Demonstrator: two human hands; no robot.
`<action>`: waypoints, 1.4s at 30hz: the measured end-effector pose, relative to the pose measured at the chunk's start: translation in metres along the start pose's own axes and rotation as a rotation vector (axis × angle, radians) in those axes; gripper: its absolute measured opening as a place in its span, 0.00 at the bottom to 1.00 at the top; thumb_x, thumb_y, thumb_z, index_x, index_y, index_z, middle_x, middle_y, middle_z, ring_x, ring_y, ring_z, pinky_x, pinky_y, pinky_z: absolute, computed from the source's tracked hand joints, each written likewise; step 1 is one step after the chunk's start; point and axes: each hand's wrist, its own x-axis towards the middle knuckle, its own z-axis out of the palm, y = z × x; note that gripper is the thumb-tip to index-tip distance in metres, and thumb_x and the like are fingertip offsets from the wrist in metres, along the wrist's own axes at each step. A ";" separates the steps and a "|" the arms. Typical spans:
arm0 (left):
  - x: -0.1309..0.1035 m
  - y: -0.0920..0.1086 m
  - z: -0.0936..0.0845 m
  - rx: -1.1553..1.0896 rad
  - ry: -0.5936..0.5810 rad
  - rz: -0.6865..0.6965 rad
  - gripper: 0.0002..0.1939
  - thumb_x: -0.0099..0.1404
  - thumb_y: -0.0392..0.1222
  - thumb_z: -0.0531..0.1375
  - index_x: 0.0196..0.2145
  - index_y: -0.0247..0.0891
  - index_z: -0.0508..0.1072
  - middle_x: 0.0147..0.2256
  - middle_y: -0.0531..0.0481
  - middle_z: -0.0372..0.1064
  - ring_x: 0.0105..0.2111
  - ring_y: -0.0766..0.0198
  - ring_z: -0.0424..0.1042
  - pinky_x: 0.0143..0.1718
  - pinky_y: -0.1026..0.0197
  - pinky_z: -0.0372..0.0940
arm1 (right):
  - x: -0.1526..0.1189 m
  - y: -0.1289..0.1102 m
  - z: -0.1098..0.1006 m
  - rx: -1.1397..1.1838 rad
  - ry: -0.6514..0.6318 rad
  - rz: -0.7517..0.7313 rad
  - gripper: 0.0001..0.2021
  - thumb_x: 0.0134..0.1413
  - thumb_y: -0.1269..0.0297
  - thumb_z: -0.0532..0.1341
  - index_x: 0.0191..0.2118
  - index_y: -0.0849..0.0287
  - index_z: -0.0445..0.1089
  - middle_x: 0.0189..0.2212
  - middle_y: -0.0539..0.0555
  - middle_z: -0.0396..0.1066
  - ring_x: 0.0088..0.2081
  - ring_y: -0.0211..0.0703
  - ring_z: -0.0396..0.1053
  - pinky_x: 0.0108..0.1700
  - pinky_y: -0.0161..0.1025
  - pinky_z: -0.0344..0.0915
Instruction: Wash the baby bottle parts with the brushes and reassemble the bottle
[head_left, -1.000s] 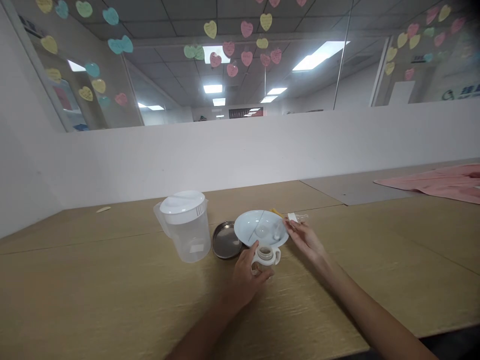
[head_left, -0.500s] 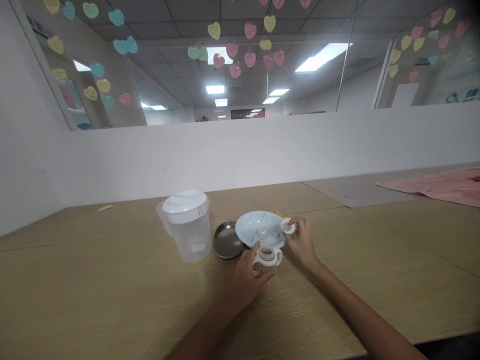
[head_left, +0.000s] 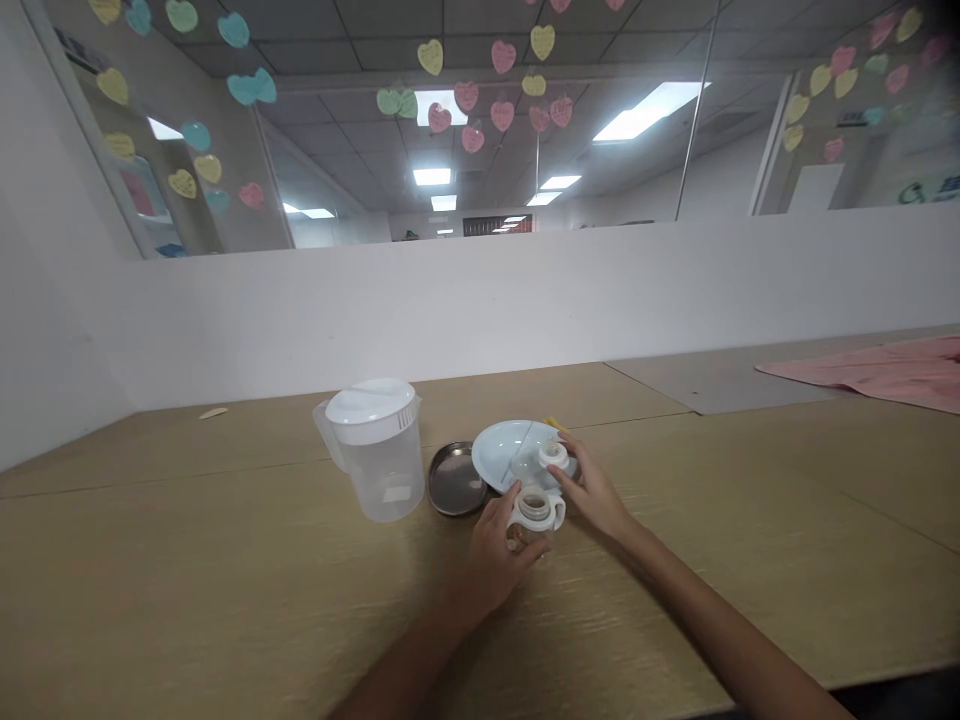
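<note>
My left hand [head_left: 496,550] is wrapped round a small clear bottle [head_left: 534,512] with a white collar and side handle, resembling a baby bottle. Its mouth is uncovered and faces up. Just above and right of that mouth, my right hand [head_left: 592,487] pinches a white ring-shaped bottle cap [head_left: 553,455] between thumb and fingers, apart from the bottle. Behind both hands lies a pale blue oval bowl [head_left: 489,455], with a thin straight line across it and a clear rounded piece [head_left: 525,466] in or over it. The bowl is partly hidden by the right hand.
Left of the bowl sits a round metal dish [head_left: 455,480], and beyond it a clear pitcher [head_left: 386,470] with a white lid. Something yellow [head_left: 555,424] shows behind the bowl. A pink cloth [head_left: 892,370] lies far right. A wall [head_left: 450,310] rises behind the table [head_left: 225,580].
My right hand has brought the bottle cap left, from beside the bowl to nearly above the bottle's mouth. My left hand and the bottle have hardly moved.
</note>
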 end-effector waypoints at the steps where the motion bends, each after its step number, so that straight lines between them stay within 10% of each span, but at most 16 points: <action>1: 0.000 0.001 0.000 -0.003 0.003 0.003 0.38 0.52 0.43 0.65 0.60 0.43 0.58 0.52 0.45 0.65 0.52 0.54 0.64 0.55 0.52 0.58 | 0.000 0.000 -0.001 0.023 0.036 -0.015 0.27 0.51 0.52 0.60 0.57 0.52 0.58 0.55 0.55 0.62 0.56 0.49 0.59 0.59 0.50 0.53; 22: -0.001 0.000 0.000 -0.015 0.005 0.012 0.37 0.53 0.42 0.65 0.59 0.42 0.59 0.51 0.44 0.65 0.52 0.54 0.64 0.54 0.53 0.59 | 0.006 0.007 -0.007 -0.104 0.269 -0.101 0.14 0.47 0.53 0.63 0.26 0.57 0.61 0.41 0.57 0.65 0.45 0.48 0.64 0.48 0.45 0.60; 36: -0.001 0.005 -0.002 0.003 -0.005 -0.003 0.36 0.53 0.42 0.65 0.59 0.40 0.59 0.52 0.44 0.65 0.52 0.55 0.64 0.54 0.53 0.59 | 0.004 0.011 -0.004 -0.174 0.282 0.030 0.19 0.46 0.48 0.62 0.30 0.55 0.54 0.34 0.54 0.70 0.34 0.45 0.67 0.35 0.39 0.63; 42: 0.000 0.001 0.000 0.010 0.001 0.007 0.37 0.53 0.41 0.65 0.60 0.40 0.59 0.52 0.43 0.65 0.52 0.55 0.64 0.54 0.53 0.60 | 0.006 0.012 -0.006 -0.210 0.186 -0.187 0.15 0.57 0.54 0.54 0.46 0.56 0.61 0.49 0.59 0.65 0.51 0.50 0.63 0.52 0.50 0.61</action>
